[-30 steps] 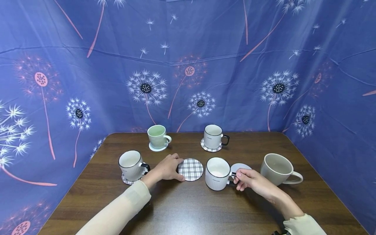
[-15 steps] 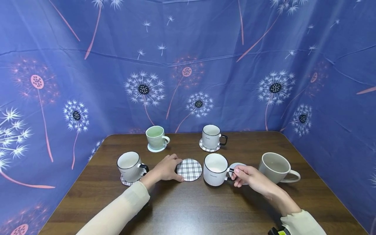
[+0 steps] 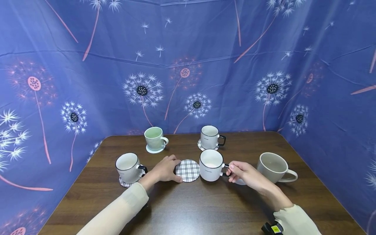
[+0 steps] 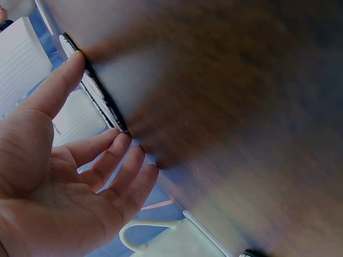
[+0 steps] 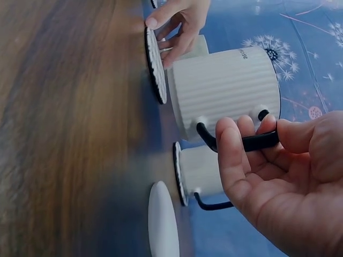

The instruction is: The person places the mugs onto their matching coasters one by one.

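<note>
I sit at a dark brown wooden table point(image 3: 205, 209) with a visible grain running across it. Blue fabric point(image 3: 223, 65) printed with white and pink dandelion heads (creased in long folds) hangs behind it and wraps around both sides. Even, soft light falls over everything before me.

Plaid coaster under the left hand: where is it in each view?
Head: the plaid coaster lies flat at table centre, between the left hand and the ribbed mug.
Left wrist: seen edge-on at upper left, fingertips on its rim.
Right wrist: seen edge-on at top centre, left of the mug.
Shared landmark: the ribbed mug, gripped by the right hand.
</note>
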### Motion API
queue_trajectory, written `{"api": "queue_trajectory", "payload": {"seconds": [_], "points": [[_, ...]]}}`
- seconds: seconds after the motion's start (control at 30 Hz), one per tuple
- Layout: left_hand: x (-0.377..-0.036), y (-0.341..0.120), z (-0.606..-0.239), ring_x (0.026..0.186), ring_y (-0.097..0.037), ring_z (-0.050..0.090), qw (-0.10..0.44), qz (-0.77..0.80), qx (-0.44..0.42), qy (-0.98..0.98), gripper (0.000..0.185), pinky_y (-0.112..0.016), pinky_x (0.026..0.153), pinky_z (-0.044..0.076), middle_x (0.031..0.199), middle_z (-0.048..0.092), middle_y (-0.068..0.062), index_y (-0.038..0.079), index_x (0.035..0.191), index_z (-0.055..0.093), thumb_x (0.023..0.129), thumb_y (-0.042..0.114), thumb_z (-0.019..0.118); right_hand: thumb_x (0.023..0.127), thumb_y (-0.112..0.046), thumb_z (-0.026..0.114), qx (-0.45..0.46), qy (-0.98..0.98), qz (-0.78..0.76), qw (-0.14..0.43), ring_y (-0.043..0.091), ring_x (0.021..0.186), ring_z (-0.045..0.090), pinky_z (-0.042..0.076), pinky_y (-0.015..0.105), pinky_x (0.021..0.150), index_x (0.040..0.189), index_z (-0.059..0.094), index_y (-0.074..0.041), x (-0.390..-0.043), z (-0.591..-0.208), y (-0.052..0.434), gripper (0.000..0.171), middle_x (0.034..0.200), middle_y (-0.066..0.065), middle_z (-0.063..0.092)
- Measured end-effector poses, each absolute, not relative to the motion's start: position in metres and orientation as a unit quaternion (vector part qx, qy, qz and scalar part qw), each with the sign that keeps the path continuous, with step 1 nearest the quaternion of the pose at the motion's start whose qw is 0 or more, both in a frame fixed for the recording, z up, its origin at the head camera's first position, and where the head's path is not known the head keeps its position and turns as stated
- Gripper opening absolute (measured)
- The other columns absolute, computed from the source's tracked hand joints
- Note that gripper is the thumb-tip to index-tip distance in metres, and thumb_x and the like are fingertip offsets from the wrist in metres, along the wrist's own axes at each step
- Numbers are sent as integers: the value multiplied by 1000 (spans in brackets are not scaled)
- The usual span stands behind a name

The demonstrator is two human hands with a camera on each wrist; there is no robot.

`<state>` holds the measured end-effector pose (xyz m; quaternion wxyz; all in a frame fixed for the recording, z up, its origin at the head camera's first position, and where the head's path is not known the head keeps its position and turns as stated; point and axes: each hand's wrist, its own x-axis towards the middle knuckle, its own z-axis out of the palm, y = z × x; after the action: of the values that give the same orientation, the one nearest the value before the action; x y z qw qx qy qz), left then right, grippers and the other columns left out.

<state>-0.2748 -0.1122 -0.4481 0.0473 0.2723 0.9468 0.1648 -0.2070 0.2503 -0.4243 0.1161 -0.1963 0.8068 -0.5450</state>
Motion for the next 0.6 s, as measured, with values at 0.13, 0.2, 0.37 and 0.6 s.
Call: {"api": "queue_trajectory", "payload": {"seconds": [0.13, 0.2, 0.37, 0.6], "points": [[-275, -112, -448, 117, -32, 57, 44, 160, 271, 948, 83, -47, 101, 52, 128, 62, -12, 1, 142, 65, 76, 40, 95, 115, -16, 45, -189, 812, -540, 114, 24, 89, 71, 59, 30, 82, 106, 62, 7, -211, -420, 244, 29, 106, 23, 64], [-275, -112, -448, 117, -31, 57, 43, 157, 268, 950, 83, -47, 101, 52, 128, 62, -12, 1, 142, 65, 76, 41, 95, 115, -15, 45, -192, 811, -541, 113, 25, 88, 70, 59, 31, 81, 106, 62, 7, -213, -418, 240, 29, 105, 22, 64], [-274, -111, -448, 118, -31, 57, 47, 152, 267, 950, 83, -47, 101, 52, 129, 62, -11, 2, 143, 65, 77, 42, 94, 115, -14, 45, -191, 810, -543, 111, 24, 88, 70, 60, 31, 81, 106, 62, 8, -217, -417, 232, 29, 105, 22, 64], [-274, -111, -448, 117, -31, 57, 44, 150, 267, 951, 82, -47, 101, 52, 129, 62, -12, 3, 143, 65, 76, 42, 94, 115, -13, 45, -198, 804, -551, 103, 22, 86, 70, 60, 31, 82, 105, 61, 10, -224, -417, 219, 30, 103, 22, 65]]}}
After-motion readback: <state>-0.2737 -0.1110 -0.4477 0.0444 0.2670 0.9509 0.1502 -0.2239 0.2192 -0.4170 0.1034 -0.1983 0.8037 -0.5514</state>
